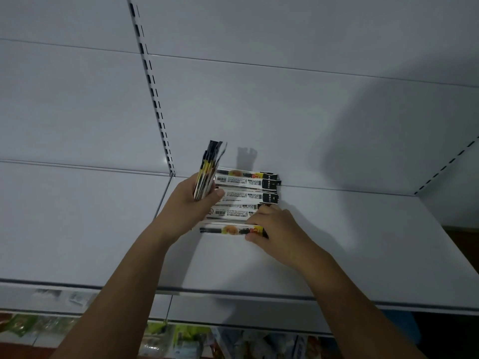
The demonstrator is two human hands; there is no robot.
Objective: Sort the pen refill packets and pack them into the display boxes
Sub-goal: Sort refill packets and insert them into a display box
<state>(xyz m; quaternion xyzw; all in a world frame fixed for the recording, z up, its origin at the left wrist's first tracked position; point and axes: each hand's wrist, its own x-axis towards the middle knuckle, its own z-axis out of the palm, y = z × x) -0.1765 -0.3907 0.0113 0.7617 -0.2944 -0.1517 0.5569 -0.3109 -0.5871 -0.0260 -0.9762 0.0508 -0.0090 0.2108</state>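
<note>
Holding, left hand (186, 203): we grip an upright bundle of refill packets (208, 172), thumb across its lower end. The bundle stands over the left ends of the row.
Right hand (274, 226): our fingers curl over the right end of the front packet (228, 230) with the thumb at its near edge, pinching it.
Row of packets (246, 195): these lie flat and partly overlap, long edges parallel to the back panel (259, 112). The farthest one sits against the seam where shelf meets panel.
Shelf (350, 242): white surface stretches wide to the right of the row, and also between the front packet and the front lip (233, 294).
Slotted upright (153, 86): it runs down the panel and ends just left of the bundle.
Lower goods (166, 338): these are blurred below the lip, and we cannot tell what they are.
</note>
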